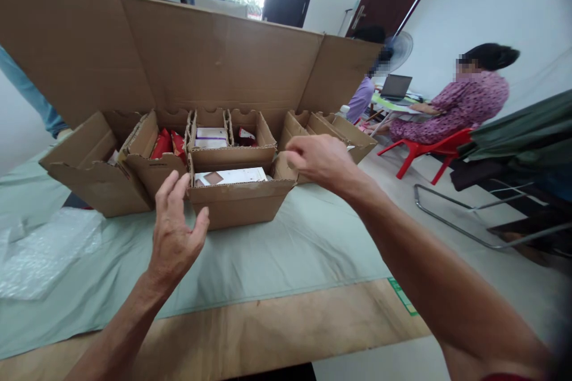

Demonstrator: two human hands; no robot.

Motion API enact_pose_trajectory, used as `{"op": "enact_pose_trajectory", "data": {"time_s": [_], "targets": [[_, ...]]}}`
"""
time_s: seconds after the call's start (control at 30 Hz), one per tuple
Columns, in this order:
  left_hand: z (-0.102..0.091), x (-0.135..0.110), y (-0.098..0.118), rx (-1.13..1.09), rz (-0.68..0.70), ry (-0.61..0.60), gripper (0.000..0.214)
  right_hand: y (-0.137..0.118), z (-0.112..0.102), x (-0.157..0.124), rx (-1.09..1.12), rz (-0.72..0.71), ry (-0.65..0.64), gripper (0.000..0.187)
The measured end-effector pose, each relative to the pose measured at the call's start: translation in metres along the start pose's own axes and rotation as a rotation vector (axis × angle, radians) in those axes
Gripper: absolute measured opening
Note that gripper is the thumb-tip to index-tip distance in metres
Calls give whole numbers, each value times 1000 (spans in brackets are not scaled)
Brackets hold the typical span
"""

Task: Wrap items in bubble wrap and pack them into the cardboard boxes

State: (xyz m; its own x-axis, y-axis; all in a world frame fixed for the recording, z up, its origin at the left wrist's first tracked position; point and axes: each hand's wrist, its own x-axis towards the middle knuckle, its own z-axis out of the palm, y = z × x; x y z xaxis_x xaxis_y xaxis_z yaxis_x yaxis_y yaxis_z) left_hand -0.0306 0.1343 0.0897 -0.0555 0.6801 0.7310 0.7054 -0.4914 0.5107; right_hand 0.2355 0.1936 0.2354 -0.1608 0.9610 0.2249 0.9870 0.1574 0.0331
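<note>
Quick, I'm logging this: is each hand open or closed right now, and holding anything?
Left hand: open, holding nothing, near the middle box.
Right hand: curled, but whether it holds anything cannot be told.

- Before you is a table (250, 333), bare wood showing along your near edge.
- A pale green cloth (308, 250), softly wrinkled, covers the surface beyond that strip.
- On the cloth, open brown cardboard boxes (145, 172) stand close together; the front box (241, 208) sits nearest you, near the middle.
- At your left, clear bubble wrap (53, 250) lies crumpled on the cloth.
</note>
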Motion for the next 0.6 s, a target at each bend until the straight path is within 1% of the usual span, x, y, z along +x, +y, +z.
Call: {"op": "enact_pose_trajectory", "data": {"time_s": [0.03, 0.07, 0.1, 0.17, 0.2, 0.23, 0.3, 0.33, 0.37, 0.43, 0.47, 0.53, 0.6], "targets": [[-1, -3, -5, -32, -67, -11, 68, 13, 1, -13, 89, 12, 85, 28], [-1, -6, -10, -71, -152, -30, 70, 27, 6, -26, 189, 23, 147, 27], [-1, -9, -16, -120, -250, -56, 73, 39, 15, -38, 300, 31, 175, 26], [2, -14, -25, -247, -447, -124, 79, 55, 46, -56, 559, 31, 126, 22], [4, -15, -28, -316, -524, -158, 82, 57, 65, -60, 663, 36, 92, 21], [7, -15, -29, -383, -578, -186, 85, 56, 85, -61, 755, 42, 60, 28], [14, -12, -30, -489, -627, -229, 87, 44, 119, -56, 908, 32, 4, 45], [17, -11, -29, -524, -632, -245, 85, 34, 131, -51, 957, 28, -2, 49], [19, -9, -28, -547, -632, -255, 83, 25, 140, -46, 987, 32, 6, 50], [23, -10, -25, -559, -637, -250, 78, 8, 148, -44, 995, 64, 52, 44], [23, -14, -23, -543, -647, -232, 75, 2, 148, -48, 986, 82, 83, 41], [19, -27, -19, -502, -667, -183, 72, -5, 146, -69, 971, 89, 156, 37], [9, -50, -12, -470, -669, -163, 68, -6, 143, -105, 957, 62, 247, 39]]}}
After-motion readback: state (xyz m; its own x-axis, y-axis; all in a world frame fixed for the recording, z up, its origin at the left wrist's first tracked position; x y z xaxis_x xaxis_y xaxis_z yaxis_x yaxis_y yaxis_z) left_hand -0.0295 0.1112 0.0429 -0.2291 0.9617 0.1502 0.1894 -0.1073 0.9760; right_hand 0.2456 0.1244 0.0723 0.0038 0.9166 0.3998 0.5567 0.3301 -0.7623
